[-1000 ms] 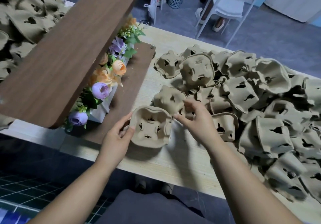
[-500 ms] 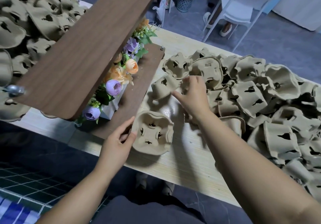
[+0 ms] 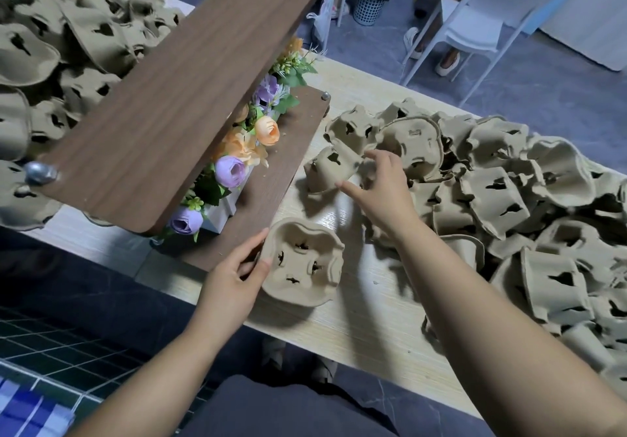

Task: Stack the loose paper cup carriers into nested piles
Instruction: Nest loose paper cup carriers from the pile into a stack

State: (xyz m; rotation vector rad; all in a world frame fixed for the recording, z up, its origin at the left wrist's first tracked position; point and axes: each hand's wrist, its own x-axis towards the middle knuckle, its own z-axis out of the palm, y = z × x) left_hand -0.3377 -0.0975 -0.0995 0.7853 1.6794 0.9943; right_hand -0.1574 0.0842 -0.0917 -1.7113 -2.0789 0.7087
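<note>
The left hand (image 3: pixel 234 277) grips the left rim of an upturned carrier (image 3: pixel 302 262), which sits on the worktop (image 3: pixel 369 321) just right of the flower shelf's (image 3: pixel 268 195) near end. Further right of the shelf, the right hand (image 3: pixel 380 189) pinches a tilted carrier (image 3: pixel 330 168) between its spread thumb and fingers, at the edge of the loose heap (image 3: pixel 502 199).

Upturned carrier (image 3: pixel 302 263) near table's (image 3: pixel 356 321) front edge, left hand (image 3: pixel 234 280) at its left rim; tilted carrier (image 3: pixel 330 170) behind it, right hand (image 3: pixel 380 192) at its right side; loose heap (image 3: pixel 509 206) to the right; shelf (image 3: pixel 163 104) to the left, flowers (image 3: pixel 237 161) between its boards; second heap (image 3: pixel 51 46) beyond the shelf.
</note>
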